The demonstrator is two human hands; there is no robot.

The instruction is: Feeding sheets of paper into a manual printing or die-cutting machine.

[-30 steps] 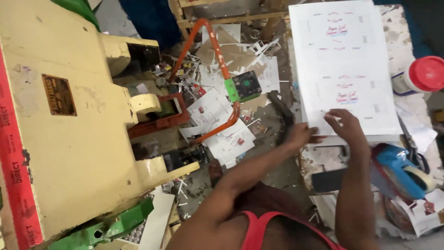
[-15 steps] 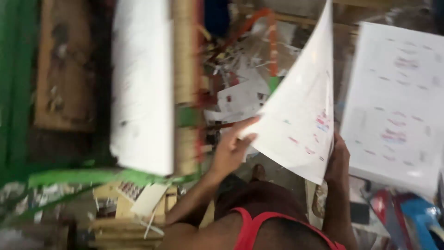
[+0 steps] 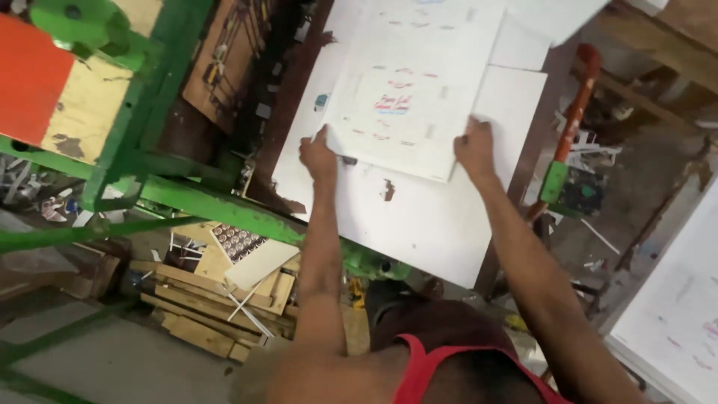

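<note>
A white printed card sheet (image 3: 410, 93) with red and blue markings lies on a large white board (image 3: 419, 217) of the green machine. My left hand (image 3: 319, 155) grips the sheet's near left corner. My right hand (image 3: 476, 147) holds its near right edge. Both arms reach forward from the bottom of the head view.
A green metal frame (image 3: 187, 196) runs along the left with an orange and cream panel (image 3: 37, 82). Wood scraps (image 3: 209, 299) lie on the floor below. An orange handle with a green block (image 3: 568, 172) stands right. More printed sheets (image 3: 673, 314) sit at lower right.
I have turned from the stack on the right to the green machine. The sheet, held up in the air before, now lies flat on the white board under both hands.
</note>
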